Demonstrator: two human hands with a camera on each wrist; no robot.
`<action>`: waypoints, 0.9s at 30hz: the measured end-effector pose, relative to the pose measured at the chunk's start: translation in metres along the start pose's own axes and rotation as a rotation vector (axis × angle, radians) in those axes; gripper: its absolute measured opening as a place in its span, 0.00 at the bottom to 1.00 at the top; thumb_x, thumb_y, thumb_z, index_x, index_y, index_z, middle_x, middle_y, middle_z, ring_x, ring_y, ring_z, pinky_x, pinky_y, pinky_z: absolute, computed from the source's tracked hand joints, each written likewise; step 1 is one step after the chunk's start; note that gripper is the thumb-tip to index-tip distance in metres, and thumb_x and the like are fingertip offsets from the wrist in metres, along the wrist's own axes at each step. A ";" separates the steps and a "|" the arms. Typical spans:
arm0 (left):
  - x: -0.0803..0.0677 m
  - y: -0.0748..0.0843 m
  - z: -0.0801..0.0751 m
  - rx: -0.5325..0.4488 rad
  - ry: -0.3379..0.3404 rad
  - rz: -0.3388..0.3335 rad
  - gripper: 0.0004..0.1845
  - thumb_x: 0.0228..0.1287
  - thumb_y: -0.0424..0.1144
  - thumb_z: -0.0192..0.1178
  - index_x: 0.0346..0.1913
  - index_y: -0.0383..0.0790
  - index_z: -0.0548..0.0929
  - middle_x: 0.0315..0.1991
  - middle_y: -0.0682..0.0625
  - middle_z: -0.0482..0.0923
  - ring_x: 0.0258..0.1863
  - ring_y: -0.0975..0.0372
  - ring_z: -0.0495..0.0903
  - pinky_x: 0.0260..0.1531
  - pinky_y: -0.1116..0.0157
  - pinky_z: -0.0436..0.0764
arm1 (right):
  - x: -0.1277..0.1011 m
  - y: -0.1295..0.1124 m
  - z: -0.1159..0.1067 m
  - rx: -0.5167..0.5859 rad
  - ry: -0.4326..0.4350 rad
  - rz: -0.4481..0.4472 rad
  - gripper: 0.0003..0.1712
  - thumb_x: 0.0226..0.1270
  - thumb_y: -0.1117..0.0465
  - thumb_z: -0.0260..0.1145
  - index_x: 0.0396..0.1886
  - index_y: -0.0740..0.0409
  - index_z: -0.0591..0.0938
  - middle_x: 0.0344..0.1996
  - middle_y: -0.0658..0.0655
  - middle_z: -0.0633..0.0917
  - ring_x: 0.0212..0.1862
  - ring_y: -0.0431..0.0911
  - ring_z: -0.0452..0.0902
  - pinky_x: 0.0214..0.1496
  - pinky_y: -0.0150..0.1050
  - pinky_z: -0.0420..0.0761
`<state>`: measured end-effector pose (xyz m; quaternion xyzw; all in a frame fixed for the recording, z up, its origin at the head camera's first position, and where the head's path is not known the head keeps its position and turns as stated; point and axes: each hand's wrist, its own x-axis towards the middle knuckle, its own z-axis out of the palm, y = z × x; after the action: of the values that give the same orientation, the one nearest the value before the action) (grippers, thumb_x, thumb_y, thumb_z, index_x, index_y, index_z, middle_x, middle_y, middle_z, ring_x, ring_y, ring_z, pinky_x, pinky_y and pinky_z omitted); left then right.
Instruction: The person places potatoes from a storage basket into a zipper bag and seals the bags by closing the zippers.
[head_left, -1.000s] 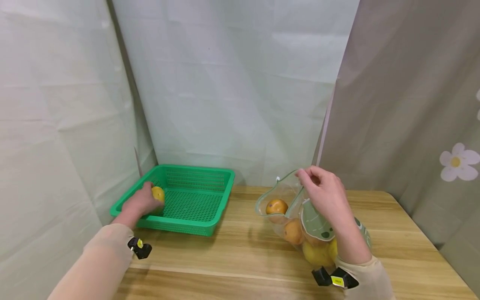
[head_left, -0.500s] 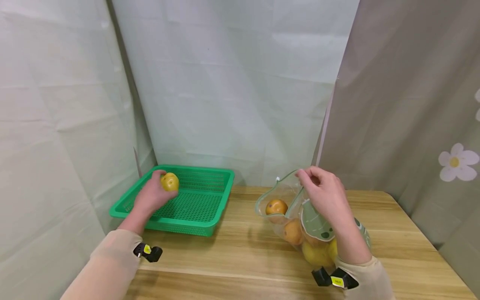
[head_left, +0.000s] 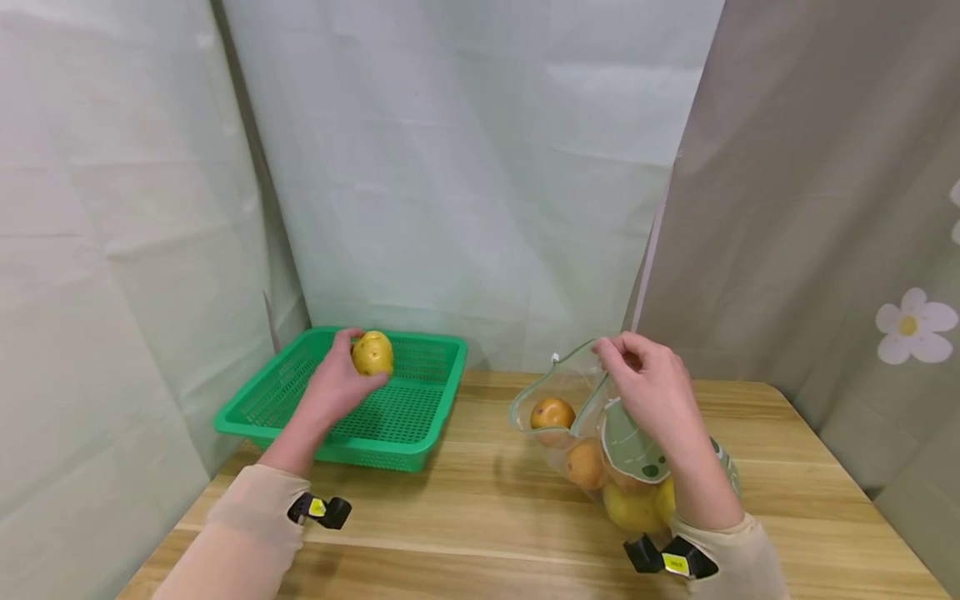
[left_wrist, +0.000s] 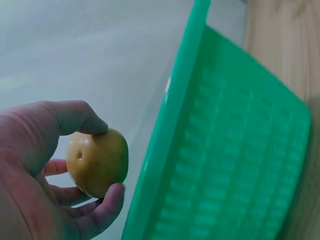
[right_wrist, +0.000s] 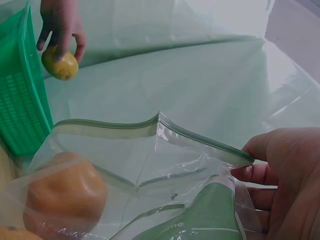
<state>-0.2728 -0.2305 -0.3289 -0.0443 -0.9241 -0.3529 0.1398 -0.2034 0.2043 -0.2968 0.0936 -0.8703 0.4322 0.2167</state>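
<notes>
yellow fruit (head_left: 372, 353), held above green basket (head_left: 420, 423)

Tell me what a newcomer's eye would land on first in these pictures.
First, the round yellow fruit that the left hand grips above the bright green perforated plastic basket at the table's far left. Next, the clear zip-top plastic bag of orange and yellow fruits at the right, its mouth held open where the right hand pinches its rim.
</notes>
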 end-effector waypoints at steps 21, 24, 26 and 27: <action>-0.022 0.063 0.046 -0.225 -0.059 0.056 0.46 0.69 0.37 0.72 0.85 0.42 0.59 0.81 0.35 0.64 0.55 0.43 0.82 0.48 0.50 0.86 | -0.003 0.002 -0.004 -0.004 0.009 0.001 0.24 0.88 0.43 0.60 0.40 0.55 0.88 0.36 0.54 0.86 0.39 0.51 0.75 0.43 0.45 0.74; -0.025 0.072 0.052 -0.259 -0.065 0.062 0.46 0.69 0.36 0.71 0.85 0.44 0.59 0.82 0.37 0.63 0.56 0.43 0.83 0.48 0.51 0.86 | -0.002 0.002 -0.005 -0.003 0.009 -0.006 0.24 0.88 0.43 0.60 0.41 0.55 0.89 0.36 0.54 0.86 0.39 0.51 0.75 0.43 0.45 0.75; -0.028 0.079 0.056 -0.282 -0.075 0.063 0.46 0.69 0.36 0.71 0.85 0.44 0.59 0.82 0.37 0.62 0.58 0.43 0.83 0.50 0.50 0.86 | -0.001 0.002 -0.005 -0.006 0.008 -0.009 0.24 0.88 0.43 0.60 0.40 0.55 0.88 0.36 0.54 0.85 0.38 0.51 0.75 0.43 0.45 0.75; -0.029 0.082 0.059 -0.296 -0.085 0.065 0.46 0.69 0.35 0.71 0.85 0.44 0.59 0.83 0.37 0.62 0.59 0.42 0.83 0.50 0.49 0.87 | -0.002 0.003 -0.005 -0.008 0.008 -0.010 0.23 0.88 0.43 0.60 0.39 0.55 0.87 0.35 0.54 0.85 0.38 0.51 0.75 0.43 0.45 0.75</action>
<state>-0.2437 -0.1292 -0.3269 -0.1090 -0.8651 -0.4785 0.1040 -0.2013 0.2101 -0.2965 0.0955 -0.8705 0.4282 0.2230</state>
